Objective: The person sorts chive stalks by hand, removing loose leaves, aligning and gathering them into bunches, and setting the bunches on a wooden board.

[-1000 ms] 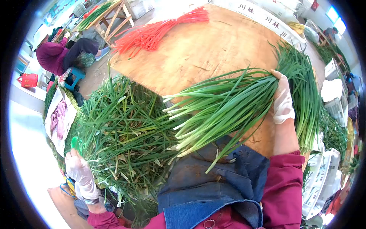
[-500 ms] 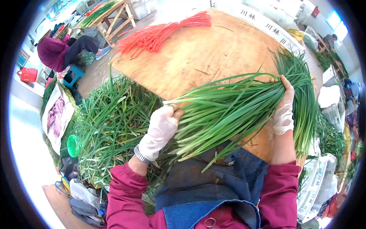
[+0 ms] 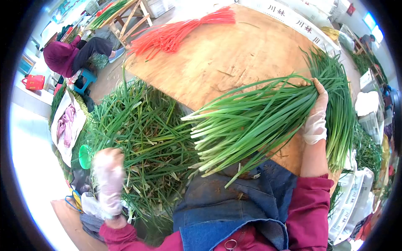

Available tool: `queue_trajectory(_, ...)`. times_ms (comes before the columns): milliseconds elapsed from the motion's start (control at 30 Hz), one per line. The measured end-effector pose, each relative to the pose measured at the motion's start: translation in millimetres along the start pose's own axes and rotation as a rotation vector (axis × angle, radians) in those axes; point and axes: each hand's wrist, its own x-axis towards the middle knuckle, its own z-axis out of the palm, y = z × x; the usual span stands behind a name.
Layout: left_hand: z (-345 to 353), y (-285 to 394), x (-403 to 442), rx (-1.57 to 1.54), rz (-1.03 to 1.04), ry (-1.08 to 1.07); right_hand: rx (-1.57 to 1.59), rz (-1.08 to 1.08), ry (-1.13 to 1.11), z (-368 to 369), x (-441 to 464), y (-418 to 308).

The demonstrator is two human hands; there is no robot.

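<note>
My right hand point(image 3: 318, 111), in a thin pale glove with fingertips showing, is closed around the leafy end of a bunch of garlic chives point(image 3: 251, 121). The white stem ends of this bunch fan out to the left, over the table's edge and my apron. Another bundle of garlic chives point(image 3: 340, 125) lies on the table just right of that hand. My left hand point(image 3: 109, 169), gloved too, is away from the bunch at the left, over the edge of the loose chive heap point(image 3: 155, 154). Motion smears its fingers, so whether it holds anything is hidden.
Red plastic ties point(image 3: 180, 33) lie fanned on the wooden table point(image 3: 201, 71). A white box edge with black print point(image 3: 289, 19) borders the far side. A green cup point(image 3: 85, 157) stands by the heap. Another person point(image 3: 67, 56) sits at the upper left; white crates point(image 3: 347, 205) stand at right.
My left hand has let go of the stem ends and swung left and down to the heap's edge. My right hand keeps its hold on the bunch, almost in the same place.
</note>
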Motion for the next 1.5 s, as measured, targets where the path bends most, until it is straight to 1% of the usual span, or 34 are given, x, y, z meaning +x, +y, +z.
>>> queue_trajectory(33,15.5,27.1,8.1,-0.270,0.053,-0.021,-0.004,0.002,-0.012,1.6,-2.1,-0.2)
queue_trajectory(67,27.0,54.9,21.3,-0.336,0.160,-0.145,-0.006,0.001,-0.021,2.3,-4.4,-1.3)
queue_trajectory(100,37.4,80.7,36.1,-0.347,0.333,-0.107,-0.009,-0.002,-0.027,2.1,-5.6,-3.1)
queue_trajectory(133,52.6,97.9,47.6,-0.332,0.446,-0.105,0.007,-0.016,-0.065,-2.4,-3.4,-3.5)
queue_trajectory(167,67.7,111.4,54.9,-0.389,0.504,-0.078,0.020,-0.011,-0.049,-1.6,-5.5,-4.4)
queue_trajectory(200,71.4,131.8,64.3,-0.799,0.135,-0.327,0.035,-0.006,-0.035,0.6,-8.1,-3.2)
queue_trajectory(233,83.3,135.7,72.3,-0.982,0.170,-0.456,0.051,0.000,-0.022,2.0,-8.9,-3.0)
queue_trajectory(300,87.9,146.1,76.6,-1.292,-0.114,-0.561,0.030,-0.019,-0.073,1.1,-7.3,-4.4)
queue_trajectory(367,77.7,141.1,83.1,-1.404,-0.212,-0.501,0.025,-0.040,-0.092,0.8,-4.5,-4.6)
queue_trajectory(400,74.0,134.4,87.6,-1.390,-0.230,-0.502,0.032,-0.050,-0.086,6.3,-4.2,-3.1)
queue_trajectory(433,59.2,137.2,90.2,-1.463,-0.292,-0.456,0.041,-0.058,-0.082,12.3,-4.3,-0.2)
queue_trajectory(467,59.0,132.4,91.9,-1.399,-0.225,-0.364,0.115,0.004,-0.158,18.9,-5.4,2.7)
queue_trajectory(500,58.3,126.2,94.0,-1.333,-0.156,-0.274,0.098,0.014,-0.144,26.0,-5.1,4.7)
queue_trajectory(533,51.9,122.8,95.5,-1.332,-0.124,-0.239,0.080,0.022,-0.128,32.1,-3.9,6.0)
queue_trajectory(567,57.5,117.3,98.5,-1.232,0.026,-0.093,0.061,0.030,-0.111,36.0,-2.8,7.0)
queue_trajectory(633,55.6,114.3,98.5,-1.238,-0.077,-0.123,-0.002,0.036,-0.035,34.6,5.3,9.7)
queue_trajectory(667,55.3,114.4,97.5,-1.302,-0.159,-0.169,-0.007,0.036,0.001,26.6,17.2,13.6)
queue_trajectory(733,55.2,115.4,95.0,-1.427,-0.329,-0.256,-0.056,0.060,0.079,33.3,12.4,17.0)
queue_trajectory(833,61.8,116.8,92.0,-1.638,-0.409,-0.249,-0.039,0.111,0.024,24.7,14.1,20.3)
queue_trajectory(867,54.1,114.1,86.9,-1.531,-0.392,-0.239,-0.038,0.135,0.028,21.0,13.9,22.0)
queue_trajectory(933,34.2,98.7,77.3,-1.485,-0.445,-0.156,-0.021,0.118,0.050,15.6,19.7,24.1)
queue_trajectory(967,27.2,82.6,70.9,-1.465,-0.469,-0.107,-0.008,0.112,0.064,11.6,21.9,26.1)
queue_trajectory(1000,23.4,61.2,63.3,-1.440,-0.497,-0.040,-0.007,0.091,-0.006,8.5,23.2,28.0)
queue_trajectory(1033,19.8,37.1,55.0,-1.416,-0.526,0.030,-0.032,0.075,0.029,5.9,26.1,27.8)
queue_trajectory(1100,8.3,-9.0,36.8,-0.964,-0.695,0.050,-0.084,0.046,0.097,0.4,31.9,25.9)
queue_trajectory(1200,20.0,-44.8,10.6,0.391,-0.090,0.129,-0.012,0.055,0.008,1.8,28.7,27.3)
queue_trajectory(1233,20.4,-25.3,12.5,0.203,-0.198,0.041,-0.019,0.066,0.002,1.4,29.5,27.5)
queue_trajectory(1300,36.6,11.2,20.3,-0.122,-0.051,0.037,-0.043,0.089,-0.006,-2.9,31.6,26.6)
queue_trajectory(1367,47.4,54.0,43.9,-0.496,-0.132,-0.217,-0.062,0.111,-0.003,-2.4,32.3,26.2)
queue_trajectory(1433,67.4,87.9,60.8,-0.891,-0.256,-0.248,-0.074,0.113,0.013,1.0,28.2,26.9)
queue_trajectory(1467,67.4,99.0,73.3,-1.029,-0.324,-0.347,-0.113,0.075,0.051,10.5,19.2,27.4)
queue_trajectory(1500,67.0,108.2,83.3,-1.164,-0.394,-0.448,-0.090,0.083,0.047,11.0,19.8,27.7)
